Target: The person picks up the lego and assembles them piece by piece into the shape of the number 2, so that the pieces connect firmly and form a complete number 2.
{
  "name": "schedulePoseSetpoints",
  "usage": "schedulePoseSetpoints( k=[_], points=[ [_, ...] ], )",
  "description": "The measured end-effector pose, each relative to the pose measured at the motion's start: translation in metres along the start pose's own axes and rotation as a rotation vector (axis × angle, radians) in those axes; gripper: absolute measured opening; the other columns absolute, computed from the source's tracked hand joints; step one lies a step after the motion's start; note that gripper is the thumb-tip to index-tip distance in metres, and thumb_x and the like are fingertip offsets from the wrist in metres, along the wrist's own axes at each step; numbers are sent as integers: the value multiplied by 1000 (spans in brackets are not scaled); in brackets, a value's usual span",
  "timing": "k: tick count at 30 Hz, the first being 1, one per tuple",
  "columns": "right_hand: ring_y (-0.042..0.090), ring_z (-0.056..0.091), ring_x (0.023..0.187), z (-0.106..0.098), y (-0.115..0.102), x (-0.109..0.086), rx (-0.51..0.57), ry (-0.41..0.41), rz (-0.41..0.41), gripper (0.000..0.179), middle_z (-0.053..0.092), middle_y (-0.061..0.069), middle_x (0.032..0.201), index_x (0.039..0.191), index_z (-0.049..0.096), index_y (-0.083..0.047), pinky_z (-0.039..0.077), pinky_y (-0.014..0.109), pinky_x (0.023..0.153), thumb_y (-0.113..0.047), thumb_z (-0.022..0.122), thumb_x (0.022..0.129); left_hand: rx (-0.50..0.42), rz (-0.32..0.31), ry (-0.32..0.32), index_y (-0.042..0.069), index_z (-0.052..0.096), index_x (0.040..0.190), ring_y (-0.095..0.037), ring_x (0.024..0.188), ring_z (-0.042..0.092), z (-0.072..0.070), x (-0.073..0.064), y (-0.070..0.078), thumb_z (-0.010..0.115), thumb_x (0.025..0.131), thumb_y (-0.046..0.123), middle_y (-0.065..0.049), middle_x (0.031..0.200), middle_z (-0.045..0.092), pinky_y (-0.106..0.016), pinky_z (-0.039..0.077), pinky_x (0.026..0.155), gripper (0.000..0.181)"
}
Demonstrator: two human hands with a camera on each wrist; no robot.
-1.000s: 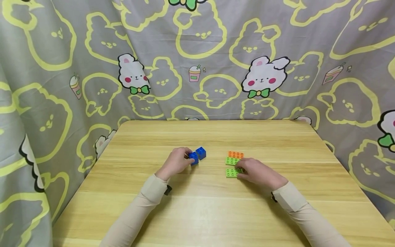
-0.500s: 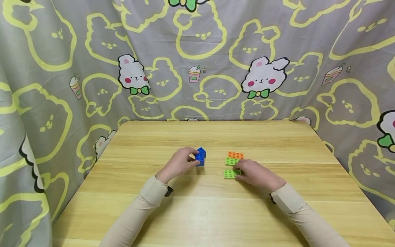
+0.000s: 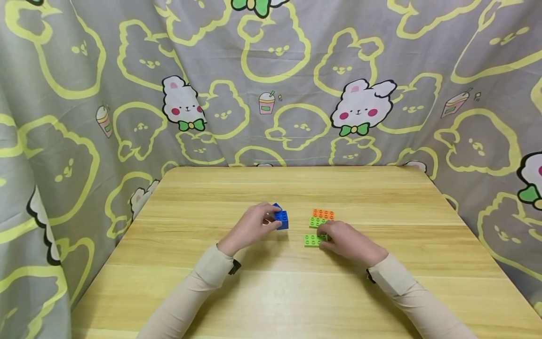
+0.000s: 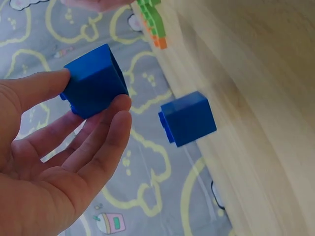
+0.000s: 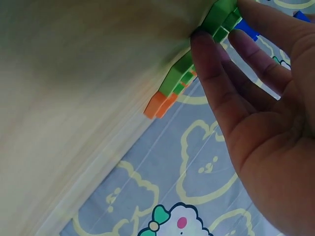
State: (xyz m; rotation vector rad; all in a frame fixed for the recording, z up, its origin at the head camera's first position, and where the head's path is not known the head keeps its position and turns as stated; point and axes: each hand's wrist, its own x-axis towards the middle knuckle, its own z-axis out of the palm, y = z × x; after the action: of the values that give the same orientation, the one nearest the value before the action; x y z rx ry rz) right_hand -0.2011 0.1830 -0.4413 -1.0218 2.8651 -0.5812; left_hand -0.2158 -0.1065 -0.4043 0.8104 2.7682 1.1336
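Note:
My left hand [image 3: 253, 225] pinches a blue toy building brick [image 4: 93, 81] between thumb and fingers, studs up and off the table. A second blue brick [image 4: 189, 120] stands on the table just beyond it, mostly covered by the held one in the head view. On the right, my right hand [image 3: 350, 241] grips the right end of a flat green brick [image 3: 312, 240] between thumb and fingertips. Behind that lie another green brick [image 3: 316, 222], partly hidden by the hand, and an orange brick [image 3: 323, 214] close against it.
All the bricks are around the middle of a light wooden table [image 3: 271, 301]. A grey curtain [image 3: 292, 136] with yellow cartoon outlines hangs behind the table and along both sides.
My left hand has carried its blue brick rightward, in front of the other blue brick. My right hand has drawn the near green brick slightly left and toward me, away from the other green one.

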Motion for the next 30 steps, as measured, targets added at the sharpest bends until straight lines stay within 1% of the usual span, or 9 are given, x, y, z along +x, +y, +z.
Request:
schedulePoseSetpoints(
  k=[6,10,16,20,25,30],
  points=[
    [10,60,87,2,-4,1,9,-3,22,16,71,-1,101,108,72,-8,55,35,80,-13,75,93,11,41,-16,-2,67,128,-19,95,71,6,-1,3,71,98,17,-10,112,68,-28,59,82,36],
    [12,62,89,3,-8,1,23,-4,20,18,71,1,104,110,72,-7,56,35,81,-12,75,93,0,46,-10,-3,67,128,-21,95,71,9,-1,4,72,97,17,-10,113,68,-29,60,83,37],
    [13,64,92,5,-11,1,10,11,2,20,72,3,105,111,72,-6,57,36,83,-11,76,92,-14,27,-13,-1,67,129,-21,97,71,16,-1,6,73,97,17,-11,115,68,-36,60,86,38],
    [15,66,95,7,-12,2,-1,12,-14,22,72,4,108,112,72,-6,57,38,85,-12,77,92,-19,9,-33,2,67,130,-21,98,71,21,-2,7,73,96,19,-10,117,69,-33,59,85,38],
    [20,68,100,10,-11,3,-19,24,-50,23,72,7,112,113,71,-5,58,40,88,-12,77,92,-53,9,-45,3,67,128,-21,98,72,26,-2,9,73,96,19,-10,120,70,-31,59,86,36],
    [17,67,97,12,-10,3,-12,27,-69,23,71,5,110,113,71,-5,58,38,86,-10,77,91,-63,-10,-73,5,67,129,-19,99,72,30,-2,11,73,97,20,-9,124,69,-27,58,85,36]
  ],
)
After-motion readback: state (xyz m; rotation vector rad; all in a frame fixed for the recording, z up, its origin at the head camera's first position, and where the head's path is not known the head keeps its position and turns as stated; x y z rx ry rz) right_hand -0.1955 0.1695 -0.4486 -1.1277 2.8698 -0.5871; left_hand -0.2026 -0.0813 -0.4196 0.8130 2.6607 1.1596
